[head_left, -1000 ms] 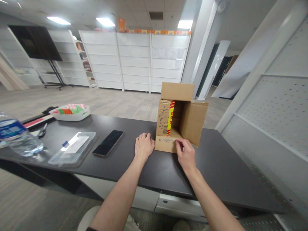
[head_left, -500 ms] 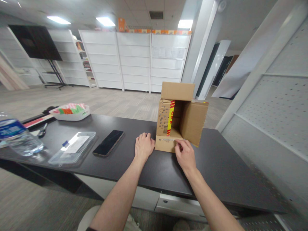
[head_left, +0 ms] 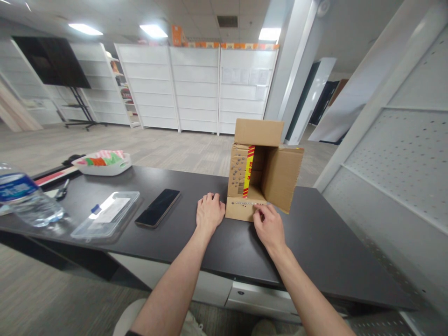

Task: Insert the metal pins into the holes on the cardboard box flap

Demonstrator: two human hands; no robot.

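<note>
An opened cardboard box (head_left: 257, 172) lies on its side on the dark table, with its mouth towards me. Its lower flap (head_left: 241, 213) hangs at the front and carries a row of small round silvery heads (head_left: 243, 203) that look like thumbtacks. More grey heads dot the left flap (head_left: 235, 163), next to yellow-and-red tape. My right hand (head_left: 269, 226) pinches thumb and forefinger together at the lower flap, at the right of the row; whatever is between the fingertips is hidden. My left hand (head_left: 210, 213) rests palm down on the table beside the flap's left edge, holding nothing visible.
Left of my left hand lie a black phone (head_left: 158, 208) and a clear plastic case (head_left: 108, 215) with a paper inside. A water bottle (head_left: 26, 198), a pen (head_left: 63, 190) and a white basket (head_left: 101, 169) are farther left. A perforated panel (head_left: 402, 163) stands at the right.
My right hand has shifted very slightly left along the lower flap, its fingers still pinched. My left hand stays in place, and the box looks almost unmoved.
</note>
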